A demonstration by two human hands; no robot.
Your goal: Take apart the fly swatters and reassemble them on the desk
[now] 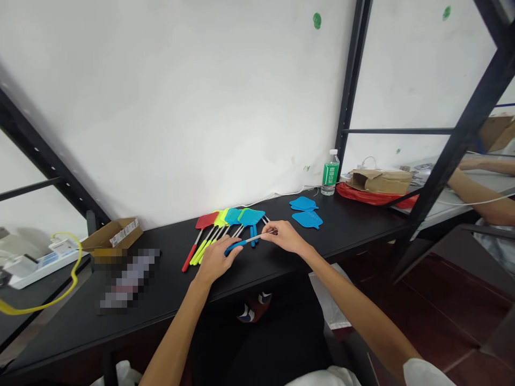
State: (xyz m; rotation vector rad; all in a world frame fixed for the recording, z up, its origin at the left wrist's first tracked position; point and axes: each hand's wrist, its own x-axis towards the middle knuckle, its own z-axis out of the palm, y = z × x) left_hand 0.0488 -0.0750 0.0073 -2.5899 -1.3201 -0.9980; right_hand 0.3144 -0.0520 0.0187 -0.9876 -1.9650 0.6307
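Between my hands is a fly swatter handle [241, 244] with a blue grip and a thin metal rod. My left hand [217, 258] is wrapped round the blue grip, and my right hand [285, 236] pinches the rod near its far end. No swatter head shows on this rod. Just beyond lie several fly swatters with red, yellow-green and blue heads, among them a red fly swatter [207, 220] at the left and a blue one [251, 217] at the right. Further blue handles [253, 234] rest behind the rod. Loose blue swatter heads [307, 219] lie to the right.
A water bottle [330, 174] stands at the back right of the black table [341, 228], near a torn cardboard box [380, 181] on red plastic. An open carton [116, 236] and a power strip [48, 268] are at the left. Another person's arm [478, 195] shows far right.
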